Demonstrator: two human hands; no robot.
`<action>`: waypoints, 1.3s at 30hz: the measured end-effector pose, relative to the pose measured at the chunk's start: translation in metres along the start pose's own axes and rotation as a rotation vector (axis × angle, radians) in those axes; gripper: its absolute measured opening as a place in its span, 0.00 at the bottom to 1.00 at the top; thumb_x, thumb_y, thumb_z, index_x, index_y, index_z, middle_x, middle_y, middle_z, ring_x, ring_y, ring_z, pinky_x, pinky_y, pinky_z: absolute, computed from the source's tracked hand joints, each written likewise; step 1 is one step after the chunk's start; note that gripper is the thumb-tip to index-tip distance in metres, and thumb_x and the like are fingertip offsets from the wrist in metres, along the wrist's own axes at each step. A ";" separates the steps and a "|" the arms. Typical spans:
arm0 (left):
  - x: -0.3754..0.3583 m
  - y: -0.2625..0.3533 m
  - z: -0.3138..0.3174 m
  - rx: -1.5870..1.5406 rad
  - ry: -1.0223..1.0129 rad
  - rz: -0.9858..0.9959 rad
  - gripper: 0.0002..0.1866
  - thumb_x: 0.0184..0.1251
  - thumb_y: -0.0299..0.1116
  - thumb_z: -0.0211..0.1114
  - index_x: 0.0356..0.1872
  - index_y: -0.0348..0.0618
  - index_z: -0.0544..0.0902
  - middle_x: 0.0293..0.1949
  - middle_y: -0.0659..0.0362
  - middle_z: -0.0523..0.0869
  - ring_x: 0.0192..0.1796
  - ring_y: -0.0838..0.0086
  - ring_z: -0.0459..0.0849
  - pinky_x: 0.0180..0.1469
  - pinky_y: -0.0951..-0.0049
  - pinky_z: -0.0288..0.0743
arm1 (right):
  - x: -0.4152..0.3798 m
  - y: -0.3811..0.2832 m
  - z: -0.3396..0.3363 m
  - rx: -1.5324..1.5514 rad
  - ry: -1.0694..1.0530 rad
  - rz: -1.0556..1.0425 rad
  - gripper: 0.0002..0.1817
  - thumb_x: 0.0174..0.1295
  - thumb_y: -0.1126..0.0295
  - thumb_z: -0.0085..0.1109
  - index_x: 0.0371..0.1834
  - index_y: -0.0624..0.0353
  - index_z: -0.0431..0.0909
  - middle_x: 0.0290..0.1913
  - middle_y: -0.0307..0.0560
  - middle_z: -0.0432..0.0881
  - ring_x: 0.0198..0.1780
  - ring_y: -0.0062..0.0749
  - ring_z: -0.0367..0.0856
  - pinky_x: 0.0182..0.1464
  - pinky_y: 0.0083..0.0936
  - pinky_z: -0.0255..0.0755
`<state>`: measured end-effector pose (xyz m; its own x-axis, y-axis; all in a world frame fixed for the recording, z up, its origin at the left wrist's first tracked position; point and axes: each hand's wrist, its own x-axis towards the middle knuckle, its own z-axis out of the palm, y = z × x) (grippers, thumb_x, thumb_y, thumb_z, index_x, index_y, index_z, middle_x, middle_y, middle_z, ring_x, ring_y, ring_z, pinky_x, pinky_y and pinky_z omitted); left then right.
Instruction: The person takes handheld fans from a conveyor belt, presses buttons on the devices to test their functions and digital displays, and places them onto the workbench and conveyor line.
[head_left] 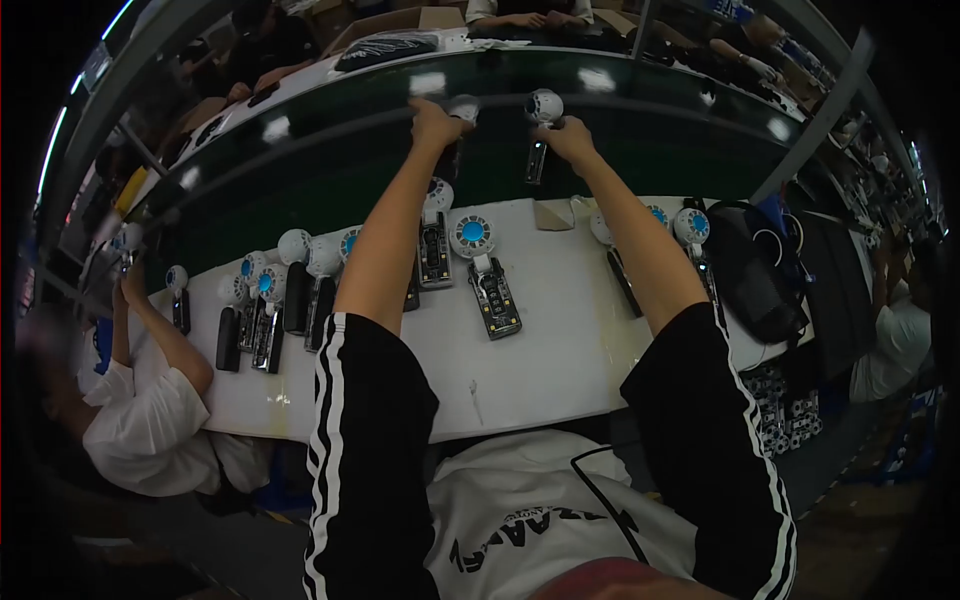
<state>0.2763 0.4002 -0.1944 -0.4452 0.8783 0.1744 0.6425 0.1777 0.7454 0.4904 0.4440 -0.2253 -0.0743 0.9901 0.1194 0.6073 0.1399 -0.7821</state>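
Note:
Both my arms reach out over the green belt beyond the table. My left hand [435, 124] is closed round a device with a white ball-shaped head [463, 107]; its dark body hangs blurred below. To the right, my right hand [571, 142] grips another device [537, 160], which has a white round head and a dark body with a small light. On the white table nearest me lies a similar device [494, 297], its head showing a blue disc and its body exposed circuitry. Another device [435, 245] lies just behind it, partly beside my left forearm.
Several more such devices [267, 330] lie at the left of the table [540, 370], and a few stand by my right forearm. A black bag [750, 265] sits at the right end. The belt [330, 190] runs across ahead. A co-worker [150, 420] works at left; others sit opposite.

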 end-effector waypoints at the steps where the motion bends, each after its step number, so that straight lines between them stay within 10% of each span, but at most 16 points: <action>1: -0.004 0.002 0.008 0.086 -0.037 0.001 0.52 0.42 0.37 0.75 0.62 0.25 0.49 0.54 0.36 0.72 0.57 0.52 0.75 0.55 0.62 0.73 | 0.004 0.015 -0.005 0.028 0.031 -0.038 0.23 0.48 0.61 0.66 0.43 0.66 0.77 0.41 0.54 0.82 0.40 0.37 0.82 0.44 0.28 0.75; 6: -0.082 0.025 0.011 0.272 -0.062 0.496 0.37 0.51 0.40 0.68 0.55 0.25 0.63 0.48 0.39 0.76 0.49 0.58 0.80 0.49 0.64 0.76 | -0.092 0.043 -0.103 -0.180 0.204 -0.330 0.20 0.54 0.64 0.60 0.47 0.66 0.75 0.40 0.53 0.80 0.43 0.37 0.81 0.42 0.27 0.76; 12: -0.225 0.053 0.021 -0.548 -1.062 -0.200 0.35 0.57 0.50 0.63 0.53 0.28 0.65 0.40 0.47 0.77 0.41 0.65 0.81 0.37 0.72 0.79 | -0.213 0.077 -0.115 -0.540 0.165 -0.106 0.26 0.57 0.64 0.57 0.54 0.71 0.68 0.47 0.64 0.76 0.49 0.53 0.76 0.51 0.37 0.71; 25: -0.265 0.070 0.094 -0.739 -1.028 -0.415 0.19 0.61 0.51 0.59 0.40 0.44 0.76 0.35 0.58 0.79 0.38 0.74 0.81 0.32 0.74 0.77 | -0.221 0.093 -0.099 -0.099 0.060 0.085 0.30 0.60 0.55 0.54 0.51 0.75 0.69 0.43 0.71 0.78 0.47 0.56 0.79 0.47 0.37 0.71; 30: -0.269 0.057 0.084 -0.914 -1.075 -0.498 0.17 0.64 0.39 0.59 0.49 0.41 0.71 0.43 0.55 0.79 0.41 0.70 0.81 0.39 0.68 0.82 | -0.233 0.102 -0.104 0.051 -0.001 0.146 0.31 0.58 0.52 0.57 0.50 0.74 0.72 0.40 0.61 0.81 0.43 0.42 0.81 0.45 0.28 0.72; 32: -0.270 0.043 0.076 -0.991 -1.166 -0.556 0.15 0.63 0.34 0.59 0.48 0.41 0.72 0.42 0.55 0.79 0.41 0.68 0.82 0.41 0.66 0.83 | -0.242 0.092 -0.118 0.338 -0.309 0.215 0.28 0.59 0.54 0.59 0.48 0.72 0.73 0.36 0.43 0.79 0.36 0.23 0.75 0.39 0.19 0.69; 39: -0.306 0.021 0.032 -1.169 -1.212 -0.556 0.28 0.57 0.22 0.64 0.58 0.42 0.61 0.49 0.52 0.77 0.50 0.63 0.80 0.48 0.61 0.80 | -0.286 0.054 -0.111 0.584 -0.434 0.297 0.23 0.60 0.56 0.58 0.46 0.68 0.74 0.35 0.40 0.78 0.34 0.16 0.72 0.35 0.13 0.68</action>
<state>0.4461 0.1495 -0.2525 0.5800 0.7308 -0.3598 -0.3886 0.6365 0.6663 0.6324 0.1666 -0.2333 -0.3494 0.8876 -0.3002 0.1445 -0.2655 -0.9532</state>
